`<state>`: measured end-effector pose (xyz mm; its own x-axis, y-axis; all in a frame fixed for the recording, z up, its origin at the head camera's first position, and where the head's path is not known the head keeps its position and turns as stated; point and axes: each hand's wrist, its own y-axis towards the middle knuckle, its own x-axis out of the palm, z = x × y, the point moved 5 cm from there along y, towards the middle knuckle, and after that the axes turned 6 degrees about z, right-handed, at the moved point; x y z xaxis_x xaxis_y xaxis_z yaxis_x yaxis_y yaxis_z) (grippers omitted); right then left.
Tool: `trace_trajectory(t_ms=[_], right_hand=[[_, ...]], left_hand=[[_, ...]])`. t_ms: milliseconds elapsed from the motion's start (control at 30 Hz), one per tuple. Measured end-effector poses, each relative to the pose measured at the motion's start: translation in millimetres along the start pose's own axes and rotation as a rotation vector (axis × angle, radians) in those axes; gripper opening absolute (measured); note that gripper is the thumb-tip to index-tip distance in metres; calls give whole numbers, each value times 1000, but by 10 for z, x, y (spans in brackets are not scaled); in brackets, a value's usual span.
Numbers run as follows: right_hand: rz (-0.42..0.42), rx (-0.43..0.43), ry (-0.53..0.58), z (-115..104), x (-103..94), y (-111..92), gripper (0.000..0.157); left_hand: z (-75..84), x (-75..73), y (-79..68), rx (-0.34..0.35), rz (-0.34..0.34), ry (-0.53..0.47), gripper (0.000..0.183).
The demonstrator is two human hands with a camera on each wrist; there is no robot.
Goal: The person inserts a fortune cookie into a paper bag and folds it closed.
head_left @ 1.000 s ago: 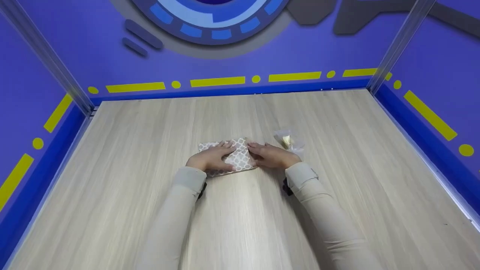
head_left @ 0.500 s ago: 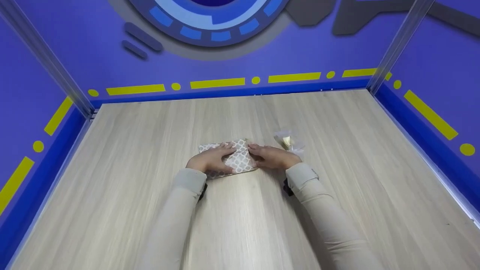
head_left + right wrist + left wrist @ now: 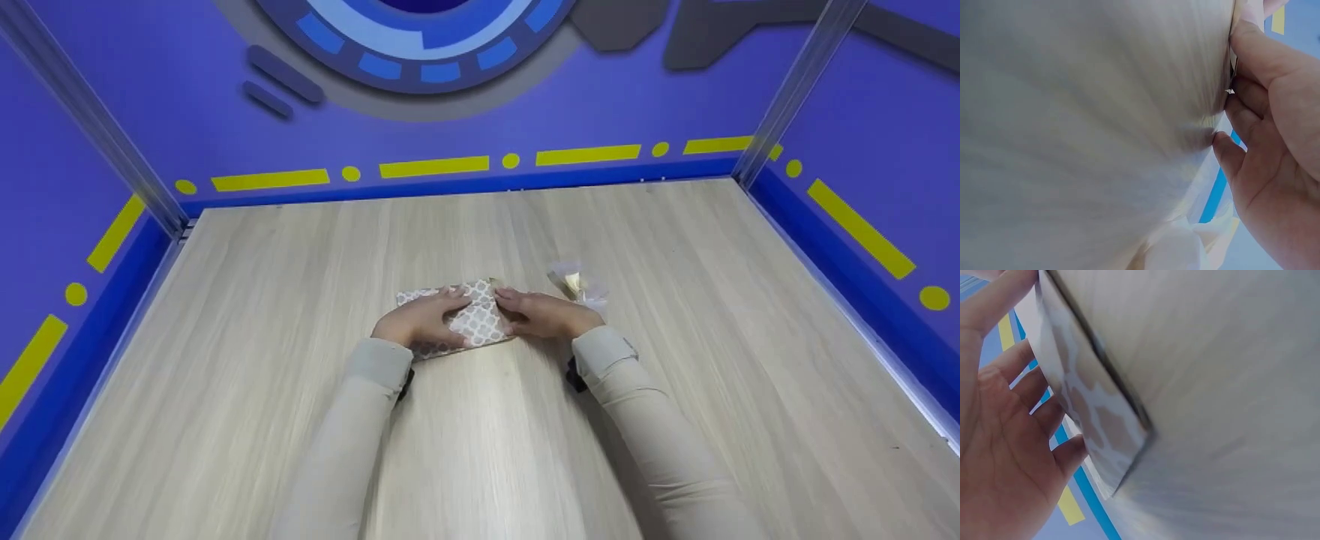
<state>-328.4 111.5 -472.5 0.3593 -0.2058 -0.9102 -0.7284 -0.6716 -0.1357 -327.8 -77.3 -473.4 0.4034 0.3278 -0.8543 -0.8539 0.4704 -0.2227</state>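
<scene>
A flat, rectangular piece with a white and beige-grey lattice pattern lies on the table, papery and thin with a dark edge in the left wrist view. My left hand rests across its left part, fingers extended over the top and thumb toward the near edge. At its right edge is my right hand, fingertips and thumb touching the edge. In the right wrist view, those fingers reach down to the tabletop, and the patterned piece is mostly hidden.
A clear plastic bag with a small golden item inside lies just beyond the right hand. Blue-purple panels with yellow marks stand around the wood-grain table.
Both hands stay nearly still on the patterned piece. The head view shifts only very slightly.
</scene>
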Motion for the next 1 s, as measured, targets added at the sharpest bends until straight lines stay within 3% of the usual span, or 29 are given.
trace_trajectory(t_ms=[400,1000], right_hand=[[9,-2,30,26,0,8,59],[-2,1,72,22,5,-4,61]], left_hand=[[21,4,1,11,17,-7,79],[45,7,27,29,63,128,77]])
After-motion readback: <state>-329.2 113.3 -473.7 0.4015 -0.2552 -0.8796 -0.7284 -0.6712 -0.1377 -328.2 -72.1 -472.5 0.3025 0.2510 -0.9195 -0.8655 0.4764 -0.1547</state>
